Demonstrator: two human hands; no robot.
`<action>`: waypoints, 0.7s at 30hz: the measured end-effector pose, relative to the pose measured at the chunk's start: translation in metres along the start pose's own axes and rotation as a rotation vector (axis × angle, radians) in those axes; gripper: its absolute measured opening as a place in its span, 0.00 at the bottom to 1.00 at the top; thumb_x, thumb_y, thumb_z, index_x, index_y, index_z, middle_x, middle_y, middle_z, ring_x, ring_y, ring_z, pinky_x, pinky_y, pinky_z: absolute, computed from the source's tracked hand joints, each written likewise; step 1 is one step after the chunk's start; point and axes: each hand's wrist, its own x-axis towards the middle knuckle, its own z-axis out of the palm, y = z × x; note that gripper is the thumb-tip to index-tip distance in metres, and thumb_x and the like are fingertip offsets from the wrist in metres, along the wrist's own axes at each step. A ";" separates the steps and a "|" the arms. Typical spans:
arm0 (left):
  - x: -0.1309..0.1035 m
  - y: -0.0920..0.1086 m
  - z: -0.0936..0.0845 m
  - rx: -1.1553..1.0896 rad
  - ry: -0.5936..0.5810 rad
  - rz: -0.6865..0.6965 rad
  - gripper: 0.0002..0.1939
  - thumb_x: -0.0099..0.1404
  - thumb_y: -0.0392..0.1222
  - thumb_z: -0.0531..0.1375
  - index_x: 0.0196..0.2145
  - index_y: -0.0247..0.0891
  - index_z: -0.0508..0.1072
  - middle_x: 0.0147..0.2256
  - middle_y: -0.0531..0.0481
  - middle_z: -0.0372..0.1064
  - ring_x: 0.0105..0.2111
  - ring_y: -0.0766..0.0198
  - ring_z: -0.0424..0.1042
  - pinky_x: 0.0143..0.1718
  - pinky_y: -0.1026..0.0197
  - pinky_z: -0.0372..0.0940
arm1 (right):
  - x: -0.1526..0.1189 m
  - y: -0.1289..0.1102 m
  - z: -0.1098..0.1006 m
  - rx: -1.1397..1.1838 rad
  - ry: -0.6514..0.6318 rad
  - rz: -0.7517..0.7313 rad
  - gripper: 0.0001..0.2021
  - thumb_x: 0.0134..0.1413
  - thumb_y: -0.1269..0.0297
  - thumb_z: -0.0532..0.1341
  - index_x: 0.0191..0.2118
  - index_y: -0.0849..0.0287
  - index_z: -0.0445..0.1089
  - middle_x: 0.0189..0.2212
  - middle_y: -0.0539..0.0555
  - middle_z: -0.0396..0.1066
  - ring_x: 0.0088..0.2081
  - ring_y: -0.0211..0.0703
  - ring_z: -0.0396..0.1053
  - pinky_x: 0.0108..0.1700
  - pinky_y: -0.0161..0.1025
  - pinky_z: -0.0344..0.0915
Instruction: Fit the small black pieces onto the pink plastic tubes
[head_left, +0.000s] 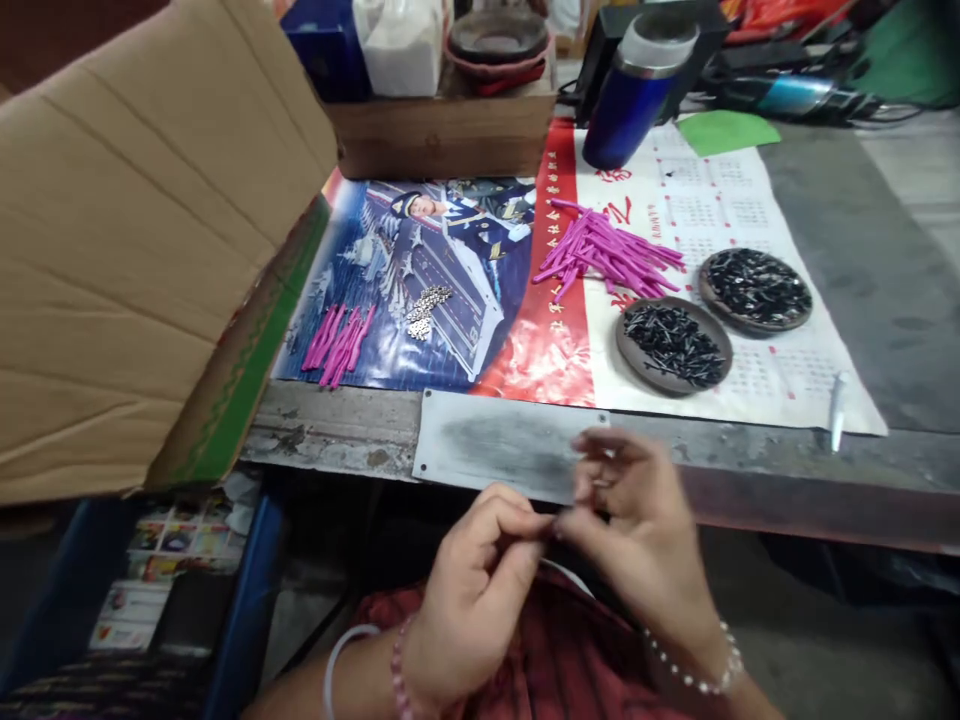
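Observation:
My left hand [484, 585] is closed in a pinch above my lap, just off the bench's front edge. Whatever small dark thing sits at its fingertips is too blurred to name. Close against those fingertips is the thumb of my right hand [637, 540], its other fingers bent and smeared by motion. Beyond the hands a grey metal plate [495, 435] is fixed along the bench edge. Two shallow bowls, a nearer bowl [626, 360] and a farther bowl [791, 318], hold small dark pin-like parts. Pink sticks [607, 250] lie heaped on the poster, with a smaller bunch of pink sticks [341, 345] at left.
Small metal pieces [427, 310] lie on the poster [517, 350]. A cardboard flap [142, 250] rises at left. Behind stand a cardboard box [442, 140] and a blue tumbler [630, 100]. A white pen-like stick [838, 410] lies near the right edge.

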 end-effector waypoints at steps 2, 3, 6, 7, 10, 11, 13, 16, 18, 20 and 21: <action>0.007 0.006 -0.024 0.150 -0.040 0.038 0.07 0.72 0.32 0.56 0.41 0.40 0.73 0.36 0.50 0.66 0.36 0.64 0.68 0.37 0.64 0.64 | 0.010 0.004 -0.016 0.060 0.216 -0.010 0.19 0.52 0.64 0.72 0.47 0.54 0.66 0.40 0.52 0.70 0.26 0.33 0.66 0.24 0.30 0.64; 0.012 0.009 -0.039 0.251 -0.058 0.072 0.07 0.72 0.31 0.56 0.42 0.40 0.73 0.37 0.50 0.67 0.37 0.64 0.69 0.38 0.64 0.64 | 0.014 0.006 -0.025 0.067 0.305 -0.027 0.18 0.53 0.64 0.71 0.47 0.55 0.66 0.39 0.53 0.70 0.27 0.33 0.67 0.25 0.30 0.64; 0.029 0.016 -0.088 0.631 -0.063 0.213 0.10 0.71 0.30 0.55 0.45 0.39 0.73 0.38 0.49 0.67 0.38 0.62 0.70 0.38 0.62 0.64 | 0.016 0.010 -0.048 -0.015 0.321 -0.076 0.16 0.54 0.65 0.70 0.47 0.57 0.69 0.38 0.54 0.72 0.30 0.36 0.69 0.28 0.31 0.67; 0.036 0.017 -0.101 0.767 -0.080 0.247 0.12 0.71 0.29 0.54 0.46 0.39 0.73 0.39 0.48 0.68 0.40 0.61 0.70 0.39 0.61 0.63 | 0.014 0.012 -0.052 -0.074 0.272 -0.083 0.14 0.55 0.64 0.70 0.46 0.57 0.70 0.38 0.54 0.72 0.30 0.37 0.70 0.28 0.32 0.68; 0.058 0.015 -0.109 1.077 -0.202 0.323 0.14 0.71 0.27 0.52 0.46 0.39 0.73 0.39 0.47 0.70 0.42 0.58 0.70 0.42 0.56 0.60 | 0.006 0.019 -0.053 -0.246 0.151 -0.102 0.08 0.60 0.63 0.66 0.44 0.56 0.71 0.38 0.53 0.72 0.30 0.37 0.70 0.29 0.31 0.68; 0.065 0.013 -0.101 1.128 -0.260 0.336 0.14 0.71 0.27 0.51 0.45 0.39 0.73 0.39 0.47 0.71 0.41 0.58 0.70 0.42 0.56 0.59 | 0.004 0.021 -0.051 -0.278 0.140 -0.116 0.06 0.61 0.63 0.64 0.43 0.56 0.71 0.38 0.52 0.71 0.31 0.36 0.70 0.29 0.31 0.68; 0.079 0.007 -0.070 1.152 -0.375 0.365 0.14 0.71 0.27 0.50 0.44 0.38 0.73 0.39 0.46 0.71 0.41 0.58 0.69 0.41 0.56 0.59 | 0.002 0.027 -0.046 -0.300 0.149 -0.146 0.04 0.64 0.64 0.62 0.42 0.56 0.71 0.38 0.52 0.71 0.32 0.36 0.70 0.31 0.32 0.67; 0.095 0.002 -0.022 1.151 -0.565 0.431 0.13 0.70 0.29 0.51 0.42 0.38 0.73 0.38 0.46 0.71 0.39 0.57 0.68 0.40 0.55 0.58 | 0.002 0.034 -0.041 -0.298 0.169 -0.208 0.05 0.67 0.65 0.58 0.44 0.56 0.70 0.36 0.52 0.70 0.33 0.38 0.70 0.33 0.34 0.67; 0.098 0.003 -0.013 1.116 -0.631 0.432 0.13 0.70 0.28 0.51 0.42 0.38 0.73 0.38 0.46 0.70 0.39 0.57 0.67 0.39 0.55 0.59 | 0.001 0.037 -0.041 -0.266 0.158 -0.223 0.07 0.68 0.66 0.56 0.47 0.57 0.70 0.35 0.52 0.70 0.31 0.38 0.69 0.32 0.35 0.67; 0.094 0.008 -0.027 1.042 -0.604 0.378 0.14 0.70 0.27 0.51 0.44 0.38 0.72 0.39 0.47 0.70 0.40 0.58 0.67 0.41 0.56 0.59 | 0.000 0.039 -0.043 -0.212 0.155 -0.252 0.09 0.69 0.67 0.54 0.47 0.58 0.70 0.34 0.53 0.69 0.29 0.38 0.68 0.31 0.37 0.67; 0.090 0.010 -0.040 1.010 -0.562 0.331 0.14 0.70 0.26 0.50 0.45 0.38 0.71 0.40 0.47 0.70 0.41 0.59 0.68 0.42 0.56 0.59 | -0.002 0.040 -0.044 -0.187 0.158 -0.277 0.09 0.69 0.67 0.53 0.47 0.58 0.70 0.34 0.53 0.69 0.29 0.39 0.68 0.32 0.38 0.67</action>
